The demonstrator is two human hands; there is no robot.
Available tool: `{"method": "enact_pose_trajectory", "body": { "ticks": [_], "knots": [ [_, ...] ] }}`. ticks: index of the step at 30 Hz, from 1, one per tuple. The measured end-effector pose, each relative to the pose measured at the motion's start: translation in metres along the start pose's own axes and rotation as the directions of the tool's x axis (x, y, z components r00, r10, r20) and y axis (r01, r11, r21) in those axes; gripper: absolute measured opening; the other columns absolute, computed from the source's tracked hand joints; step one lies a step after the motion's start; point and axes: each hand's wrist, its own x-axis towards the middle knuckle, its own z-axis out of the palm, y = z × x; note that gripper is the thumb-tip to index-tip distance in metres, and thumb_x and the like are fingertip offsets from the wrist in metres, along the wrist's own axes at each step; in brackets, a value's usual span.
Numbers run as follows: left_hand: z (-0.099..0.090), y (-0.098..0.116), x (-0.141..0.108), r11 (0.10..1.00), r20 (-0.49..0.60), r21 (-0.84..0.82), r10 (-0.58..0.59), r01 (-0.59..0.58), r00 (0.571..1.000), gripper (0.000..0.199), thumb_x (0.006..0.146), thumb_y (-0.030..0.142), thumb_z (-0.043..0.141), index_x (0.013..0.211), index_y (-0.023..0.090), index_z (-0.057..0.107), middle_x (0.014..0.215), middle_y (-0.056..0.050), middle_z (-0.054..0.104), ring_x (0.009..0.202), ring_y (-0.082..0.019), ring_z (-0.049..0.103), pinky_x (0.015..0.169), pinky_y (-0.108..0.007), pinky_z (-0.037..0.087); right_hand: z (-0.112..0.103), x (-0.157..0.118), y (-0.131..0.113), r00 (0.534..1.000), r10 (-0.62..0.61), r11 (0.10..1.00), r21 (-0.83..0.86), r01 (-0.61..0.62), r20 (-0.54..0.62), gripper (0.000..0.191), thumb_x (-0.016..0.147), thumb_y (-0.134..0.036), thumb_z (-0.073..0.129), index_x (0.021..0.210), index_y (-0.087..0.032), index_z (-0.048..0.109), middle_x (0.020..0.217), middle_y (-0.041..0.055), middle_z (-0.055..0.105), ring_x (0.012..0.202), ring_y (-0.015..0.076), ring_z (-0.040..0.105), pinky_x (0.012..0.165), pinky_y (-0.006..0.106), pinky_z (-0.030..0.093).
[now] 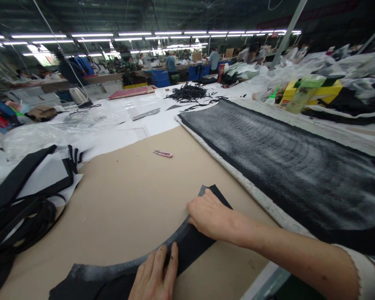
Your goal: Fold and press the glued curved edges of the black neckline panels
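Observation:
A curved black fabric piece (193,246) with a greyish strip along its inner edge lies on the brown board (134,183). My left hand (158,273) rests on it near the bottom of the view, fingers stretched out and pressing down by the curved edge. Toward the far end, my right hand (211,214) has its fingers curled over the same edge, closed on the fabric; the fingertips are partly hidden. Beyond both hands, small pink thread snips (163,154) lie on the board.
A long padded board (281,162) with a whitish-dusted black surface runs along the right. Black strips and cut pieces (28,179) lie at the left. A heap of black scraps (187,92) sits farther back, beyond a grey metal strip (146,114). People stand at distant tables.

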Motion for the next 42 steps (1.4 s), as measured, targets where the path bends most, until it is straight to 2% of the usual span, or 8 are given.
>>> {"method": "enact_pose_trajectory", "body": {
  "ticks": [4,7,12,17,26,31,37,42],
  "knots": [
    [0.005,0.009,0.02,0.994,-0.033,-0.038,0.097,-0.098,0.995,0.056,0.068,0.001,0.041,0.121,0.015,0.052,0.117,-0.007,0.06,0.105,-0.018,0.054,0.087,-0.025,0.047,0.014,-0.006,0.0,0.991,0.02,1.0,0.013,-0.018,-0.13,0.013,0.087,-0.021,0.055,0.091,-0.012,0.063,0.085,0.0111,0.066,0.089,0.0279,0.062,0.095,0.047,0.034],
    [0.008,0.022,0.038,0.991,0.019,-0.123,0.045,-0.043,0.999,0.065,0.063,0.0,0.039,0.126,0.01,0.048,0.115,-0.008,0.06,0.104,-0.019,0.055,0.09,-0.025,0.047,0.018,-0.007,0.001,0.977,0.058,0.998,0.026,-0.054,-0.205,0.012,0.086,-0.023,0.058,0.093,-0.013,0.062,0.09,0.0102,0.065,0.093,0.0263,0.06,0.098,0.046,0.03],
    [0.013,0.037,0.047,0.983,0.073,-0.177,-0.024,0.036,0.997,0.063,0.064,-0.003,0.042,0.124,0.01,0.05,0.103,-0.005,0.061,0.093,-0.018,0.055,0.085,-0.025,0.048,-0.002,0.0,0.034,0.982,0.166,0.961,0.238,-0.139,-0.094,0.022,0.075,-0.036,0.069,0.081,-0.016,0.065,0.073,0.0057,0.066,0.075,0.0231,0.061,0.075,0.033,0.041],
    [0.021,0.04,0.049,0.986,0.023,-0.155,-0.062,0.065,0.998,0.059,0.068,-0.004,0.047,0.125,0.009,0.05,0.092,-0.003,0.059,0.084,-0.018,0.051,0.075,-0.028,0.046,-0.012,0.005,0.076,0.987,0.159,0.863,0.487,-0.132,-0.015,0.012,0.075,-0.024,0.063,0.086,-0.018,0.067,0.072,-0.001,0.065,0.065,0.0119,0.058,0.053,0.019,0.034],
    [0.029,0.043,0.052,0.99,0.007,-0.108,-0.086,0.087,0.996,0.062,0.069,-0.001,0.046,0.129,0.012,0.046,0.086,-0.004,0.054,0.077,-0.018,0.046,0.069,-0.031,0.042,-0.001,0.009,0.077,0.985,0.175,0.871,0.469,-0.148,-0.013,0.011,0.076,-0.017,0.056,0.081,-0.017,0.066,0.054,-0.0019,0.059,0.053,0.0108,0.056,0.053,0.019,0.035],
    [0.027,0.044,0.055,0.991,0.017,-0.085,-0.099,0.1,0.995,0.061,0.072,-0.001,0.045,0.129,0.017,0.047,0.081,-0.003,0.051,0.073,-0.018,0.046,0.065,-0.031,0.04,0.004,0.014,0.079,0.983,0.177,0.9,0.413,-0.138,-0.057,0.01,0.077,-0.021,0.058,0.081,-0.018,0.067,0.057,-0.0009,0.061,0.057,0.0125,0.056,0.054,0.021,0.033],
    [0.024,0.046,0.058,0.993,0.002,-0.06,-0.097,0.097,0.995,0.058,0.072,-0.001,0.047,0.128,0.015,0.049,0.082,-0.004,0.05,0.074,-0.019,0.044,0.065,-0.032,0.039,0.01,0.017,0.075,0.971,0.224,0.922,0.341,-0.183,-0.082,0.011,0.077,-0.02,0.058,0.082,-0.018,0.068,0.076,0.0047,0.067,0.071,0.0171,0.06,0.055,0.024,0.03],
    [0.024,0.046,0.058,0.99,0.022,-0.081,-0.111,0.113,0.994,0.059,0.071,-0.002,0.046,0.127,0.016,0.049,0.084,-0.005,0.05,0.075,-0.019,0.045,0.065,-0.032,0.039,0.016,0.018,0.074,0.961,0.261,0.918,0.334,-0.216,-0.095,0.006,0.077,-0.02,0.061,0.08,-0.017,0.065,0.072,0.0042,0.064,0.068,0.0173,0.058,0.051,0.025,0.027]
  ]
}}
